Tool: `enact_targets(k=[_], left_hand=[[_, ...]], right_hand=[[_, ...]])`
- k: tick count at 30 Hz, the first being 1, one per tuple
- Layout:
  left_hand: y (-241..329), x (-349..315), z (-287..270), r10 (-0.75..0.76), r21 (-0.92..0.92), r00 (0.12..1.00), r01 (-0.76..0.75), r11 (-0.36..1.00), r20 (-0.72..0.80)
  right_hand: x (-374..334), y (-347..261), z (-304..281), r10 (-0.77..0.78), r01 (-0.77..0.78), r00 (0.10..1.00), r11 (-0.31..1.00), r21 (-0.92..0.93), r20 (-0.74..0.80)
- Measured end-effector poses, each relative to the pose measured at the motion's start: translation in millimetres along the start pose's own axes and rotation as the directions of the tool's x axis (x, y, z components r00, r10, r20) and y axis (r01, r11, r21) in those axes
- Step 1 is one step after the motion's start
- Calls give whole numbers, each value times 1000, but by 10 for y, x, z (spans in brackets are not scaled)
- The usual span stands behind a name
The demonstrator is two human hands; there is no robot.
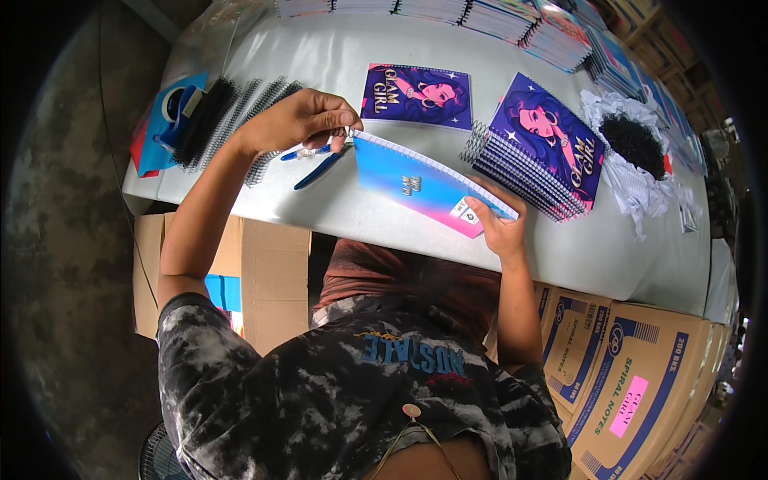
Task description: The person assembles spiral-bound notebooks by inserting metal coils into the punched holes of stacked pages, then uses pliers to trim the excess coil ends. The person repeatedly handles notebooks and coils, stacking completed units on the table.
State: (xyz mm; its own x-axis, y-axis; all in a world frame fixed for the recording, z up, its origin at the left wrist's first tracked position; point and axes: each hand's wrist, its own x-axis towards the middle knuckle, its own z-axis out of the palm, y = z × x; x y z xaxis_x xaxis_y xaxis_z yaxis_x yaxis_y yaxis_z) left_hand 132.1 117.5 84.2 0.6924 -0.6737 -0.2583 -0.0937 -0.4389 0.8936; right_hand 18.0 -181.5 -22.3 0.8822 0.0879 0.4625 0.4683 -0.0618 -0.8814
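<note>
Holds a blue-and-pink notebook [424,182] up above the near part of the counter [312,48], back-slanted and not lying flat, long axis sloping from upper left down to lower right; spans that axis with both hands, one at each end, neither apart from it; pinches with the left hand [308,120] at the upper left corner, just where the holed, pale-toothed edge begins, perhaps on a wire end too small to tell; clasps the lower right end with the right hand [502,222], thumb on the near face, fingers mostly hidden behind; so has the left hand nearer the start of the bound edge, the right nearer its far end.

Has, just left of the notebook, a dark blue slim tool [318,170] on the counter; farther left, a row of loose wire coils [240,120] and a blue sheet [152,152]; just beyond the notebook, a single purple notebook [420,96] lying flat; to its right, a stack of purple notebooks [544,144]; past that, crumpled white paper [620,180] under a black tangle [632,140]; below and right of the notebook, cardboard boxes [632,384].
</note>
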Motion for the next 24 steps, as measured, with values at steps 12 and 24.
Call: enact_targets(k=[12, 24], left_hand=[[234, -71, 324, 490, 890, 865, -133, 437, -111], [369, -171, 262, 176, 796, 984, -102, 596, -5]], right_hand=[[-41, -84, 66, -129, 132, 991, 979, -156, 27], [-167, -22, 134, -143, 144, 989, 972, -186, 18]])
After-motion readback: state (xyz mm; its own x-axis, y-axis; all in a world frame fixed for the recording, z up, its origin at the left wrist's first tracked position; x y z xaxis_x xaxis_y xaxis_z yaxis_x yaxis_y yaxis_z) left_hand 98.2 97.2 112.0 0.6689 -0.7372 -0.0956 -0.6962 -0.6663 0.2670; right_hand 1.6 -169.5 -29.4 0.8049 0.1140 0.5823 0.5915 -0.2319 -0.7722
